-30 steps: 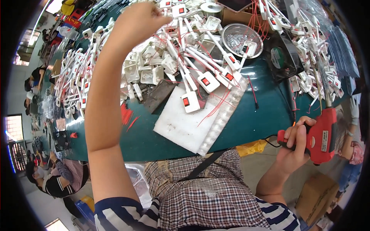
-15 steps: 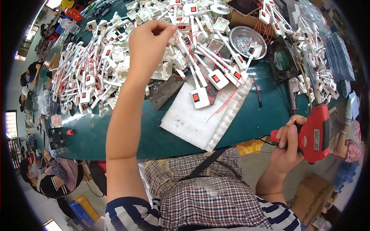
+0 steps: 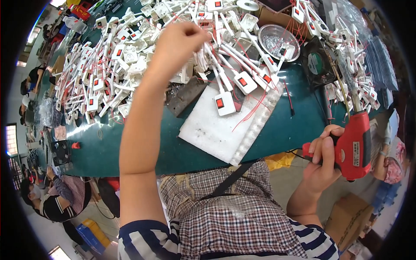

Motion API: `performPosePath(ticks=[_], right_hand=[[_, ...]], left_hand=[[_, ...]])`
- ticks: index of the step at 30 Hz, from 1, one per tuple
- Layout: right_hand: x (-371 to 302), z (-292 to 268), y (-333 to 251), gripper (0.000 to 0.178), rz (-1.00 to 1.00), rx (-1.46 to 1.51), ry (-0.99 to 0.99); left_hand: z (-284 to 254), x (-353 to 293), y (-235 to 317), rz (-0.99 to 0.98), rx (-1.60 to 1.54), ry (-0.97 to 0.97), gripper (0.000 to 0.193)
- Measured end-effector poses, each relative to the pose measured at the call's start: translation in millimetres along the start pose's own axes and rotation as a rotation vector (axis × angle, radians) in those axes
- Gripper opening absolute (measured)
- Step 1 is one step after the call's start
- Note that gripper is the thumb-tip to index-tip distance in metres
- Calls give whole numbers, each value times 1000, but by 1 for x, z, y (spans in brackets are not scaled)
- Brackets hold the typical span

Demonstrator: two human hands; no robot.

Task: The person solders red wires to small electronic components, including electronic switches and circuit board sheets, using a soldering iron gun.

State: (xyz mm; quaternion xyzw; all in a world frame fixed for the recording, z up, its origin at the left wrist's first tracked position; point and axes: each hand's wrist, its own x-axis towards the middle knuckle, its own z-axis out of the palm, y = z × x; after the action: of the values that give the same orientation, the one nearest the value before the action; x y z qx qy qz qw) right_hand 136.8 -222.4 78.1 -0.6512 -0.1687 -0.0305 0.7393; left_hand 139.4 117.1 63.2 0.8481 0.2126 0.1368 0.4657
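The red tool (image 3: 354, 151) is at the right, off the near edge of the green table (image 3: 104, 151), its metal tip pointing away from the wearer. The right hand (image 3: 323, 160) has its fingers wrapped around the handle. Further left, the left hand (image 3: 182, 41) is over the heap of white switches (image 3: 125, 56), thumb and fingertips drawn together beside some red wires (image 3: 214, 34); whether they pinch anything, I cannot tell. Several switches with red rockers lie in a fan shape right of that hand, and the nearest one (image 3: 224, 103) rests on a white foam pad (image 3: 208, 134). A dark block (image 3: 184, 102) sits just left of the pad. Beyond the pad, a metal bowl (image 3: 263, 38) holds small shiny pieces, with one switch resting in it. A black fan (image 3: 314, 63) stands between the bowl and the tool's tip. The wearer's checked apron (image 3: 242, 221) fills the lower middle, and a seated co-worker (image 3: 60, 201) shows at the far left.
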Motion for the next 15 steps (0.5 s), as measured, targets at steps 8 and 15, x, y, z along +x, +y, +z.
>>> performPosePath(ticks=[8,15], right_hand=[[2,-5,5,25,21,17,30],[0,-7,4,23,2,53,-7]], left_hand=[[-31,-54,28,93,-70,111,11],[9,-65,-16,555,826,53,6]])
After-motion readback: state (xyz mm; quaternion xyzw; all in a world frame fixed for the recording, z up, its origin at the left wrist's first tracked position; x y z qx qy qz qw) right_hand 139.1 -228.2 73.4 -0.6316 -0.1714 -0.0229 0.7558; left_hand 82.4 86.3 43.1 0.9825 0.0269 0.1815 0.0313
